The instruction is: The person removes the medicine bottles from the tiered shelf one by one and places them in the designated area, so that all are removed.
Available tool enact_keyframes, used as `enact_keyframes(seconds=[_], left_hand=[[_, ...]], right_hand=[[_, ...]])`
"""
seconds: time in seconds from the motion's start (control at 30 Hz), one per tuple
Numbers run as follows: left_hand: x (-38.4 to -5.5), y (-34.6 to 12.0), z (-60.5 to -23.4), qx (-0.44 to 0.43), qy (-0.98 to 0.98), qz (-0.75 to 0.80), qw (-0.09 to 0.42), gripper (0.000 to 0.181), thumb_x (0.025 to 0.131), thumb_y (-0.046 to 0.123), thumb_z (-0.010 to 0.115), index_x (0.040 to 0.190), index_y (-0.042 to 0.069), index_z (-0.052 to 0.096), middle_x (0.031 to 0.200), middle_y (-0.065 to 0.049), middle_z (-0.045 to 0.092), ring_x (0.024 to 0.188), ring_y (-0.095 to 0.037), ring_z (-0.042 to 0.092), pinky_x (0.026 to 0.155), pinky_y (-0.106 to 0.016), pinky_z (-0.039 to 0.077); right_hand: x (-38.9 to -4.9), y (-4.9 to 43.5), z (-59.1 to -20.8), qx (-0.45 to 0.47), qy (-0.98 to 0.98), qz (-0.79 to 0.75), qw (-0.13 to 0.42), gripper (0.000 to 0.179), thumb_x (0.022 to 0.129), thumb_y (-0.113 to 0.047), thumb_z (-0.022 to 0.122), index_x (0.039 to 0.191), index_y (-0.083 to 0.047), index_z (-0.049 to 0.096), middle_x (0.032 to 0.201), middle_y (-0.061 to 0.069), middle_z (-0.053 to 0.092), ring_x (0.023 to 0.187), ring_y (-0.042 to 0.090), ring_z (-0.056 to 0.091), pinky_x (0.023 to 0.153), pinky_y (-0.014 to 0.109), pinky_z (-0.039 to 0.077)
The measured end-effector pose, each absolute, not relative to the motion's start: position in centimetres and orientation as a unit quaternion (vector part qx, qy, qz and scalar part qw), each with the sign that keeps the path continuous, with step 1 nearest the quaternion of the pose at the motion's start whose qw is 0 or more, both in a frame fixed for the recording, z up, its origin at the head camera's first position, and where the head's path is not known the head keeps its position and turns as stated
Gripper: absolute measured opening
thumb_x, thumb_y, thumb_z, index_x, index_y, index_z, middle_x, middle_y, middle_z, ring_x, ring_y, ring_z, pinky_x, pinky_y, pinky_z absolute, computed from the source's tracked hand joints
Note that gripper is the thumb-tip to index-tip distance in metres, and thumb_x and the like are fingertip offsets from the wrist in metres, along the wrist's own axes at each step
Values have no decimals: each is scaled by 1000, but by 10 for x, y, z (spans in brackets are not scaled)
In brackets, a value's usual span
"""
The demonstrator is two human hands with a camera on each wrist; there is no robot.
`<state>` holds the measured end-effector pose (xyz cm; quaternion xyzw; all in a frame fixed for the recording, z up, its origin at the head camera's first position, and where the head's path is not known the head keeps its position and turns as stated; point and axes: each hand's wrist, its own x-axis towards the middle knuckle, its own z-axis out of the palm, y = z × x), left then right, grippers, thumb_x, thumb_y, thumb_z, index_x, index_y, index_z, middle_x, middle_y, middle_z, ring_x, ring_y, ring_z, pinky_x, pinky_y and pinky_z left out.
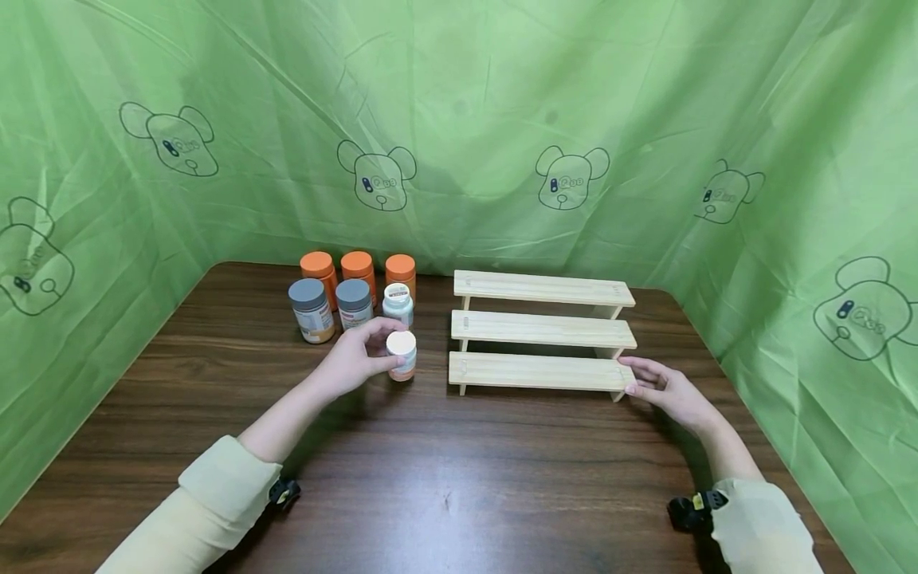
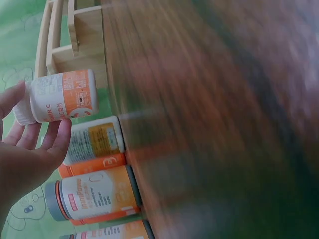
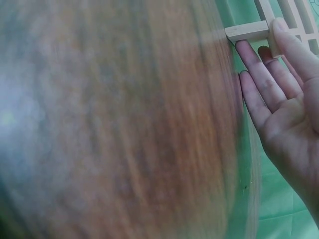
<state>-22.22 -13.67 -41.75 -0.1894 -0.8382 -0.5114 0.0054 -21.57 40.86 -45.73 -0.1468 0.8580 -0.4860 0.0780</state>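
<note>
My left hand grips a small white pill bottle by its cap end, thumb on one side and fingers on the other. In the left wrist view the bottle shows an orange and white label and a ribbed white cap. At the right end of a three-step wooden display rack, my right hand holds the front step, thumb at its front corner and index finger at its back corner. The right wrist view shows the thumb against the board and other fingers extended near the step's leg.
Behind the left hand stand two grey-capped jars, another white-capped bottle and three orange-capped bottles in rows. A green curtain encloses the back and sides of the dark wooden table.
</note>
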Motion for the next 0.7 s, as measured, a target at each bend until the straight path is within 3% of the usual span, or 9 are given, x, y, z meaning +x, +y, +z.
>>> enact_keyframes(seconds=[0.3,0.7], left_hand=[[-233,-146,-425,-179,-835,-520,-15,46,78,17,78,120,12,59,110,-9,64,102,-26,59,89,-45,47],[-235,-145,-426,-170,-845,-506,-34,44,80,11,75,120,11,58,111,-8,64,104,-23,59,87,-41,49]], right_hand=[[-216,407,-456,-144,855,-492,82,54,92,-15,62,140,0,41,135,26,48,108,-6,55,84,16,49],[-216,407,-457,-142,855,-492,82,54,92,-15,62,140,-1,41,134,27,48,108,-5,55,84,16,49]])
